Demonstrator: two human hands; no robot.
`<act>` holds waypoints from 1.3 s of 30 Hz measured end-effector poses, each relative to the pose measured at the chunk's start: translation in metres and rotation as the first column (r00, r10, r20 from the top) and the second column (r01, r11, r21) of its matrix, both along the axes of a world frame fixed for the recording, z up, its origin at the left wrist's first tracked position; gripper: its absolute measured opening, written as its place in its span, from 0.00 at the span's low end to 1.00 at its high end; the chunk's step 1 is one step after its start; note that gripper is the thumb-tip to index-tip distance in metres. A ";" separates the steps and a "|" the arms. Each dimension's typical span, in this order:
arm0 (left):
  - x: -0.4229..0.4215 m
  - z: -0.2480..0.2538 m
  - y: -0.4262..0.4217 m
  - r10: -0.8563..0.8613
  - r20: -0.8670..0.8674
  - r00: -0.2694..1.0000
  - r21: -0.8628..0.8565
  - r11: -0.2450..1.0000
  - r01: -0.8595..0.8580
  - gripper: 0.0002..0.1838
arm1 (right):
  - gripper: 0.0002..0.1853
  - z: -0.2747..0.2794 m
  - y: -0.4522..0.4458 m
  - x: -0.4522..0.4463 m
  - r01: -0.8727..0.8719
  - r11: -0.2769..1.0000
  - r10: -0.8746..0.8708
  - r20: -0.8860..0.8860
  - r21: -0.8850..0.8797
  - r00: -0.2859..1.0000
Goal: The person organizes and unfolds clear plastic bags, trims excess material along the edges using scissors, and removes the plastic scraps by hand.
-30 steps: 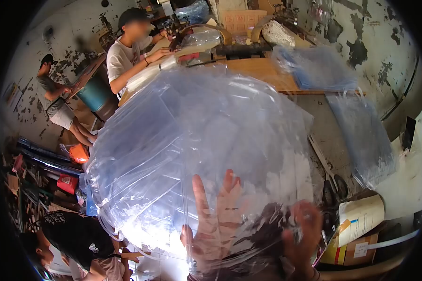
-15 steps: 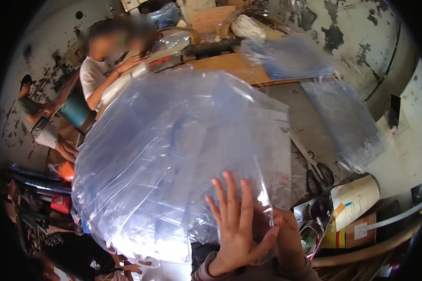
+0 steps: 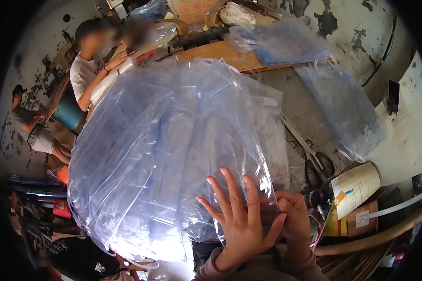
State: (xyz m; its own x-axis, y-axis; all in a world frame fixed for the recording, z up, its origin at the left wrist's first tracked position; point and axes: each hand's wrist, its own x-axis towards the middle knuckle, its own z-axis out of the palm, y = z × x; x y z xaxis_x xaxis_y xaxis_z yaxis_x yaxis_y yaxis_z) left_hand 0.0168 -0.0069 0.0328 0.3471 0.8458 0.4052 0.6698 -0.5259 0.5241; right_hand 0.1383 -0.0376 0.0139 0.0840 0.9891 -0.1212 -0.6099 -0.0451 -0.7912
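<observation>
A wide pile of clear, bluish plastic bags point(image 3: 140, 140) spreads over the table in front of me. My left hand point(image 3: 241, 213) lies flat on the near right part of the pile, fingers spread and thumb pointing right. Just beside it, my right hand point(image 3: 293, 213) pinches the right edge of the top clear plastic bag, with the fingers curled and partly hidden behind the plastic. Black-handled scissors point(image 3: 314, 161) lie open on the table to the right of the pile.
More clear bags point(image 3: 342, 110) lie at the right, and a folded stack point(image 3: 290, 49) rests on a wooden board point(image 3: 211, 52). A rolled paper point(image 3: 356, 187) and a cardboard box point(image 3: 362, 218) are near right. Co-workers sit or stand at the left.
My view has shifted slightly, so the surroundings sit a little higher and further left. My right hand still holds the bag's edge; my left hand stays spread on the plastic.
</observation>
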 end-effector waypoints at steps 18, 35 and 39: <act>-0.017 -0.004 0.002 -0.018 0.516 0.856 -0.064 0.996 0.059 0.14 | 0.11 0.020 0.001 -0.002 0.110 0.993 -0.115 0.231 0.035 0.966; -0.015 -0.012 0.002 0.048 0.650 0.758 -0.093 0.996 0.017 0.05 | 0.13 0.030 -0.017 -0.010 0.278 0.960 -0.259 0.479 0.032 0.839; -0.019 -0.005 0.002 -0.027 0.630 0.776 -0.068 0.994 0.089 0.05 | 0.13 0.023 -0.019 0.001 0.177 0.984 -0.161 0.288 -0.028 0.944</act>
State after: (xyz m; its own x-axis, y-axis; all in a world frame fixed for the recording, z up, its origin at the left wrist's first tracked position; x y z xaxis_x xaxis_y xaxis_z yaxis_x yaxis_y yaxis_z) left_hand -0.0020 -0.0045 0.0282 0.0914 0.8752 0.4750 0.1454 -0.4836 0.8631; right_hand 0.1390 -0.0564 0.0368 0.2877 0.9502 -0.1199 -0.3633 -0.0076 -0.9317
